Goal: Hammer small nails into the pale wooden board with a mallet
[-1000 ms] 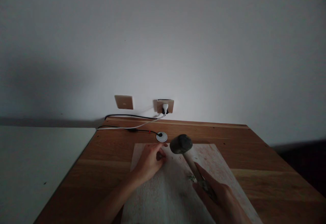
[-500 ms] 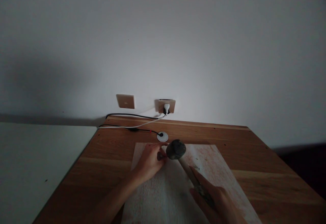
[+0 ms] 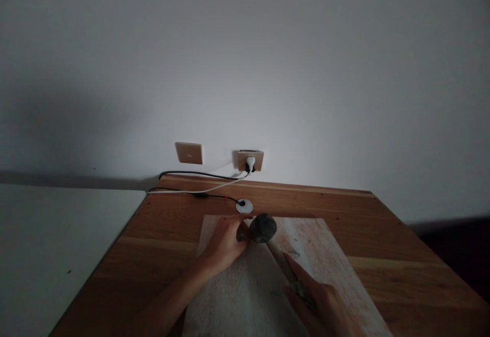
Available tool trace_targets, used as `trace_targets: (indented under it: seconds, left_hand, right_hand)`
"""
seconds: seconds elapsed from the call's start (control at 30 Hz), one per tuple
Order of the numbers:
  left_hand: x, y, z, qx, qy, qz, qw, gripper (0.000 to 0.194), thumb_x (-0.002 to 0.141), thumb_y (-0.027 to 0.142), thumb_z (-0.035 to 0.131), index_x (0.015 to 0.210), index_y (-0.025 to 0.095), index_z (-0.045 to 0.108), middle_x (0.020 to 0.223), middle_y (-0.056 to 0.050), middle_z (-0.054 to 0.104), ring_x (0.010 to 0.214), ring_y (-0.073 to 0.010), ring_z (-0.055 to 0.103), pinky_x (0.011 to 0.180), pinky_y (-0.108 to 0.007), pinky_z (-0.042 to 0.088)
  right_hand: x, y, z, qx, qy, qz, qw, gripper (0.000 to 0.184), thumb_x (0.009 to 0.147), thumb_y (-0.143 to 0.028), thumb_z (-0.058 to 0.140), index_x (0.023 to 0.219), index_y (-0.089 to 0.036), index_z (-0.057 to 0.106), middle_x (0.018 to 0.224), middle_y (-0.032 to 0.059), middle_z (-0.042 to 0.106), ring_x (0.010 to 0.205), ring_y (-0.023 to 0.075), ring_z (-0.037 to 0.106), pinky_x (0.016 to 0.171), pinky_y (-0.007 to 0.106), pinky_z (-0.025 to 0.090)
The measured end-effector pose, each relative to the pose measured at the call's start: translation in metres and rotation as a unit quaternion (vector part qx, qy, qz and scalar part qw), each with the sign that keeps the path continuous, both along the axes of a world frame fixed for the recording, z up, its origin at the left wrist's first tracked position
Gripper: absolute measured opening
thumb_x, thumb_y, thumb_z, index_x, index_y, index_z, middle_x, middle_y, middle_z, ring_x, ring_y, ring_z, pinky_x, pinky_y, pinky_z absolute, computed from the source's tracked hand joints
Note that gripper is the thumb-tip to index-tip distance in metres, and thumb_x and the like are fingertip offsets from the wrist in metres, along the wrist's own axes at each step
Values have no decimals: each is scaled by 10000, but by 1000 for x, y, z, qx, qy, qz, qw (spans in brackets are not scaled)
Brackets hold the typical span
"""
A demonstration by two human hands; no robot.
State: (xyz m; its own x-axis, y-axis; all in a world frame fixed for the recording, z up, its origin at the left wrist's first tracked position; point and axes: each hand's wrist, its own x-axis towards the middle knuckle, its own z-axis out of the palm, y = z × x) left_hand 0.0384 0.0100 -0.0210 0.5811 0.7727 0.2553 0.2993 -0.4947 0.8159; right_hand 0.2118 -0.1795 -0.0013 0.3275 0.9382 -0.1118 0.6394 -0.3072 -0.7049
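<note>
My right hand is closed round the wooden handle of a mallet whose dark round head rests low on a pale board stained reddish. My left hand lies on the far left part of the board, fingers pinched on a small dark object right beside the mallet head; I cannot make out what it is. The board lies on a wooden table.
A white cable grommet sits in the table just beyond the board. Black and white cords run along the table's back edge to a wall socket. A switch plate is to its left. A white surface adjoins the table's left side.
The mallet head has come down and to the left, from above the board's far edge to just beside my left fingers. My left hand has stayed in place.
</note>
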Motion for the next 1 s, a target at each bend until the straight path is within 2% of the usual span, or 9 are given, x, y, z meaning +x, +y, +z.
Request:
trace_targets:
  seconds: [0.17,0.27,0.33,0.4,0.53,0.67,0.77,0.87,1.0]
  left_hand:
    - [1,-2,9,-20,-14,-17,1000,498,690,-28,644,1111,203,778,872,-27,801,796,-230,739,809,-333,538]
    - [0,-3,14,-10,-2,-4,1000,518,675,-49,631,1100,202,784,860,-20,799,793,-223,735,839,-330,533]
    - [0,-4,15,-9,5,-3,1000,517,686,-38,629,1111,215,782,866,-9,801,810,-223,733,869,-334,532]
    - [-1,-4,15,-6,14,-3,1000,505,699,-19,634,1117,223,779,883,-5,803,845,-230,733,898,-341,527]
    - [0,-3,12,3,21,2,1000,509,693,-16,647,1127,216,776,907,-17,805,892,-245,734,915,-350,518]
    - [0,-3,13,-6,17,-8,1000,515,676,-38,636,1110,201,777,881,-12,796,832,-225,734,861,-316,518]
    - [0,-3,15,-7,23,-11,1000,531,666,-49,634,1113,198,776,871,-11,788,839,-227,732,855,-312,511]
    - [0,-3,13,-3,37,-3,999,556,672,-56,637,1139,215,769,876,-10,789,872,-236,727,913,-343,504]
    - [-2,-2,4,9,43,-1,999,512,727,-9,687,1178,231,732,913,-16,792,971,-262,716,1007,-411,482]
  right_hand:
    - [-3,1,4,13,26,14,999,686,955,-487,457,1519,-119,588,914,108,861,733,252,812,672,290,559]
    - [-4,1,8,18,37,21,999,673,953,-466,469,1524,-130,583,949,102,861,779,254,819,703,296,567]
    - [-4,1,9,17,31,23,999,662,957,-459,467,1522,-137,586,886,83,857,757,249,815,695,294,566]
    - [-3,1,9,16,20,21,999,655,958,-451,468,1519,-136,589,823,71,847,716,247,807,669,295,560]
    - [0,0,4,12,21,21,999,648,961,-449,464,1520,-149,592,902,94,864,742,262,816,661,305,558]
    - [0,0,2,0,9,33,999,663,969,-473,453,1527,-139,583,798,86,846,687,261,803,634,304,538]
    - [-2,0,3,5,27,30,999,655,963,-464,471,1517,-139,595,842,92,854,704,254,808,648,292,553]
    - [-3,0,5,9,37,30,999,677,956,-474,477,1528,-126,582,846,105,853,684,255,802,631,290,562]
    - [4,-7,14,23,13,6,1000,682,976,-516,481,1525,-126,585,781,77,830,648,248,783,627,289,565]
